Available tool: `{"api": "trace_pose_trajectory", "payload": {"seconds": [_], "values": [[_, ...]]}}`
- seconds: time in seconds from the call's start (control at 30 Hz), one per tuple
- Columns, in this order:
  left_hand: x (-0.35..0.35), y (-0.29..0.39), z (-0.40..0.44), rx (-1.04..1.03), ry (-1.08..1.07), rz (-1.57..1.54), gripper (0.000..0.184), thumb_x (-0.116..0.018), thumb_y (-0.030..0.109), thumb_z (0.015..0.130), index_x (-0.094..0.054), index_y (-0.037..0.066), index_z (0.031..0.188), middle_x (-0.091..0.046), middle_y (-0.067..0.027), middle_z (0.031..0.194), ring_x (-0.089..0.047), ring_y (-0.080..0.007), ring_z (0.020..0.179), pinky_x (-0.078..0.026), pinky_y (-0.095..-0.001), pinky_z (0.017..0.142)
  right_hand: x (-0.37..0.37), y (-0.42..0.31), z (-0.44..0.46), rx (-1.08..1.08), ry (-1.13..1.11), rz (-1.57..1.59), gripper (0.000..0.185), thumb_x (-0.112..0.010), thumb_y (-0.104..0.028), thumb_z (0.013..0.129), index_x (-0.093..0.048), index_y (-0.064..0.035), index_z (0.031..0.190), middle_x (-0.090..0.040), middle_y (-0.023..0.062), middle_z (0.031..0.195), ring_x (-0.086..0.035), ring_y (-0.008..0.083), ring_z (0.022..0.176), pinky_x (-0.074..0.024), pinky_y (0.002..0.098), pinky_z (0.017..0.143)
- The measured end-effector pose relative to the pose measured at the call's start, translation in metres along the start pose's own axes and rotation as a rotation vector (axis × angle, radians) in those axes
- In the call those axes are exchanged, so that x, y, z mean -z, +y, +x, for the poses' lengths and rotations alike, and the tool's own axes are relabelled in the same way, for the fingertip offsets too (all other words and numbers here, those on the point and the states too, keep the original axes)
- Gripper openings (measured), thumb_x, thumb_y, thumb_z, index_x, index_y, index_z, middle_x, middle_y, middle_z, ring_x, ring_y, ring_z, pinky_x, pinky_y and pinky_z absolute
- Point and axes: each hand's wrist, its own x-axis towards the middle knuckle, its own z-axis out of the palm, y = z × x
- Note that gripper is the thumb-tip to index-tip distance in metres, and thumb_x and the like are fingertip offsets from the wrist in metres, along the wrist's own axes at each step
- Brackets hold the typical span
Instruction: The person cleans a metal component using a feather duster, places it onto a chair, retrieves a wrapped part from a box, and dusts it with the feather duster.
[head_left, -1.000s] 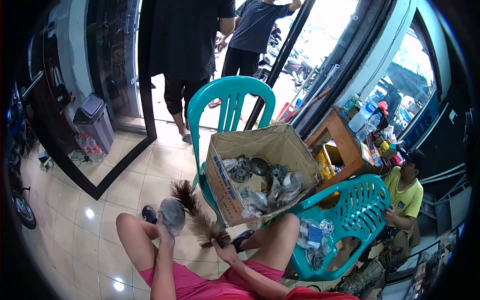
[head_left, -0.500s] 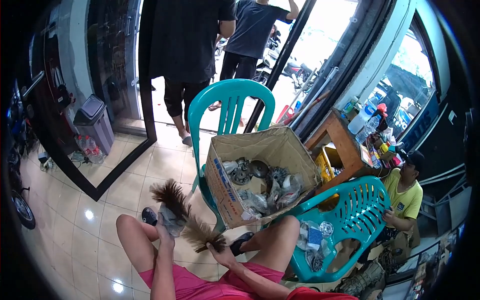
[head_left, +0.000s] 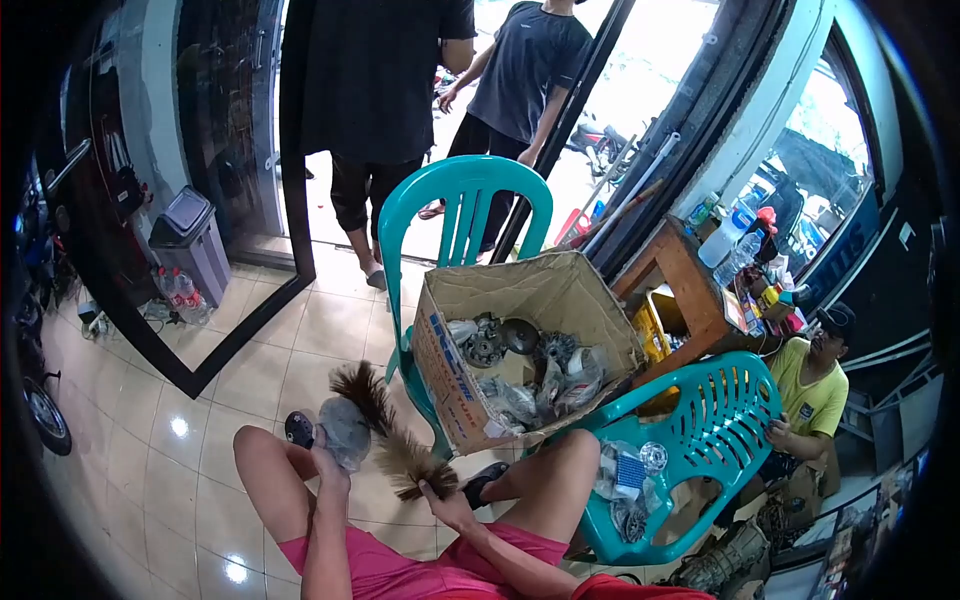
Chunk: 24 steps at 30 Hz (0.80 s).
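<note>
plastic bundle, feather duster — one per hand
my left hand clasps the bundle's near side; my right hand grips the duster's near end — feathers slanting away toward the bundle.

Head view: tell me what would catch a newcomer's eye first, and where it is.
Probably the big open cardboard box at mid-picture, with metal parts inside, set against a teal chair. Next, below and left of it, the brown feather duster in the right hand, beside a plastic-wrapped item in the left hand.
</note>
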Motion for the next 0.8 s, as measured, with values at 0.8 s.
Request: {"api": "trace_pose_trajectory", "payload": {"seconds": [0.8], "values": [[-0.171, 0.122, -0.163, -0.330, -0.325, -0.353, 0.047, -0.033, 0.033, 0.107, -0.048, 0.006, 0.142, -0.054, -0.0094, 0.141, -0.052, -0.0287, 0.129, -0.040, -0.0434, 0.112, 0.043, -0.106, -0.120, 0.503, 0.269, 0.524, 0.026, -0.063, -0.024, 0.099, -0.063, 0.0002, 0.088, -0.062, 0.0036, 0.070, -0.057, 0.0122, 0.063, -0.0447, 0.0297, 0.058]]}}
